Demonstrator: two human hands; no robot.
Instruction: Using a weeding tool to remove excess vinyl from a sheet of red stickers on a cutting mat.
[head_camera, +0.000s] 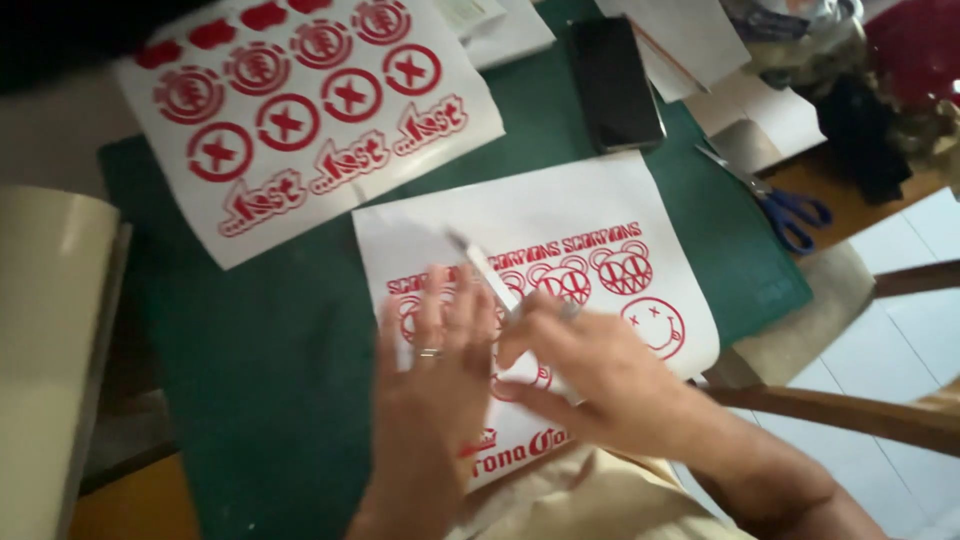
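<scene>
Left hand (432, 345) spread flat, fingers released, pressing white sticker sheet (560, 225) (red printed designs) onto green cutting mat (270, 340) near the bench's near edge. Right hand (590, 365) clenched around slim craft knife (485, 270), blade end resting on the sheet. Second sticker sheet (310, 110) toward far left corner; black phone (615, 85) and blue-handled scissors (785, 210) toward far right.
</scene>
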